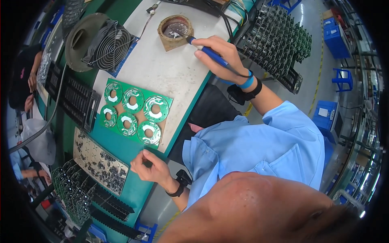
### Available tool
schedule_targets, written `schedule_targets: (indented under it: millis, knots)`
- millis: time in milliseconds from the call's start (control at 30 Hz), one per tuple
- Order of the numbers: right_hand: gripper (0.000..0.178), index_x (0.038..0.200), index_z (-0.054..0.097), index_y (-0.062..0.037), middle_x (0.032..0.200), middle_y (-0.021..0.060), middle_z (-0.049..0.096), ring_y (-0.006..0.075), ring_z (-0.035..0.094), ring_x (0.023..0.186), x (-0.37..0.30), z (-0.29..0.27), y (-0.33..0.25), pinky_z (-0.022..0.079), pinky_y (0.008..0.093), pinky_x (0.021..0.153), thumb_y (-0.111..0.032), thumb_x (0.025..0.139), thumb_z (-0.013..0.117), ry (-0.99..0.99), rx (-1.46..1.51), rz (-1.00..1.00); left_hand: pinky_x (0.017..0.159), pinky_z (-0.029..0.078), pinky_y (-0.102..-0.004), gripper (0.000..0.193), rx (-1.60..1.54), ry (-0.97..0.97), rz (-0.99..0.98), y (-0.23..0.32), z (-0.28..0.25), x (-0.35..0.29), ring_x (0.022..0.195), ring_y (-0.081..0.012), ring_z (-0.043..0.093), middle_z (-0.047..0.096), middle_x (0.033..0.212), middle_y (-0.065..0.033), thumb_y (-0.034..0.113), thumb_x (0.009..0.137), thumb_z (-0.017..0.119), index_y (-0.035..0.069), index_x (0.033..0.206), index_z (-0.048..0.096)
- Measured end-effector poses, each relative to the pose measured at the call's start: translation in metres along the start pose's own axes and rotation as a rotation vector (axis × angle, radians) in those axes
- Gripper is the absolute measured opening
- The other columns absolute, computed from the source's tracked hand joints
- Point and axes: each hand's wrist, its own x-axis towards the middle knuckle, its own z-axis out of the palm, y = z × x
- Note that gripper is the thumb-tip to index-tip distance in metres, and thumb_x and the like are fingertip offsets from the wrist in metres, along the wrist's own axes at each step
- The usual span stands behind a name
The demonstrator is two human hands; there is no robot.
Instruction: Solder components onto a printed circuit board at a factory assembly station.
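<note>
My right hand is closed round the blue handle of a soldering iron. The iron's front end reaches the rim of a round, brownish pot on a square base, with greyish, crusty material inside. My left hand is pinched closed beside the lower edge of a green circuit board panel. Whatever its fingertips hold, if anything, is too small to make out. Several ring-shaped circuit boards with central holes and white patches sit in the panel, which lies flat on the bench.
A round fan with a wire guard stands beyond the panel. Black slotted racks and a tray of small dark parts are at the left. Racked circuit boards stand at the upper right. Other people's hands show at the far left.
</note>
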Motion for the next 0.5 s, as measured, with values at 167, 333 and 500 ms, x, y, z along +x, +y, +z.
schedule_targets:
  millis: [167, 333, 500]
  knots:
    - [0.024, 0.119, 0.076, -0.0050, 0.096, 0.0124, 0.074, 0.0223, 0.069, 0.080, -0.009, 0.004, 0.004, 0.055, 0.0336, 0.072, -0.013, 0.096, 0.076, 0.165, 0.060, 0.112, 0.069, 0.038, -0.0376, 0.008, -0.015, -0.009, -0.001, -0.001, 0.002, -0.002, 0.067, -0.0217, 0.049, 0.058, 0.076, -0.0060, 0.005, 0.098, 0.070, -0.001, 0.093, 0.068]
    - [0.022, 0.116, 0.076, -0.0043, 0.096, 0.0124, 0.074, 0.0193, 0.070, 0.078, -0.009, 0.005, 0.013, 0.055, 0.0302, 0.070, -0.012, 0.096, 0.076, 0.116, 0.090, 0.161, 0.066, 0.037, -0.0360, 0.007, 0.002, 0.011, -0.040, -0.003, 0.003, -0.006, 0.066, -0.0198, 0.047, 0.057, 0.076, -0.0053, 0.005, 0.098, 0.071, -0.001, 0.094, 0.069]
    - [0.025, 0.123, 0.072, -0.0016, 0.099, 0.0115, 0.076, 0.0148, 0.070, 0.078, -0.003, 0.008, 0.013, 0.054, 0.0272, 0.071, -0.010, 0.099, 0.073, 0.135, 0.137, 0.091, 0.060, 0.035, -0.0336, 0.008, 0.021, 0.046, -0.133, -0.001, 0.005, -0.007, 0.066, -0.0178, 0.045, 0.056, 0.075, -0.0048, 0.006, 0.098, 0.072, -0.002, 0.096, 0.071]
